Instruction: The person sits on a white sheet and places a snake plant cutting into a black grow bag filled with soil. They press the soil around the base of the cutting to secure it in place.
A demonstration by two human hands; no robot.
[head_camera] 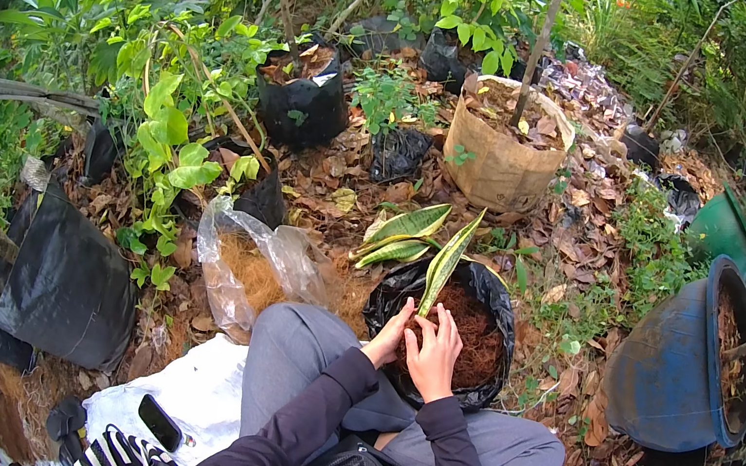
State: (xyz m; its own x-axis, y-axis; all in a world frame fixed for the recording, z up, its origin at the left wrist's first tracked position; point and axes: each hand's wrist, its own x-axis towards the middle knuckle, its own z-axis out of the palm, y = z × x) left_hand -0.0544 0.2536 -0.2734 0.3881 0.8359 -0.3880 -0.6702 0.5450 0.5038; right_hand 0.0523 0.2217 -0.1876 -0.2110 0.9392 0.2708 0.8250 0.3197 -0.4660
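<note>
A variegated snake plant leaf (445, 267) with yellow edges stands tilted in a black plastic grow bag (504, 344). Reddish-brown fibrous potting medium (479, 351) fills the bag, which sits right in front of my crossed legs. At the leaf's base, my left hand (390, 334) is on the left side, fingers close together; whether they grip it is unclear. My right hand (436, 353) is on the other side with fingers apart, its tips at the leaf base and the medium. More cut snake plant leaves (406, 231) lie on the ground just beyond the bag.
A clear plastic bag (223, 286) of brown fibre (255, 272) lies left of the grow bag. On a white sack (187, 372) rests a phone (160, 422). A blue pot (668, 371) leans at right; a tan grow bag (499, 165) stands ahead amid dry leaves.
</note>
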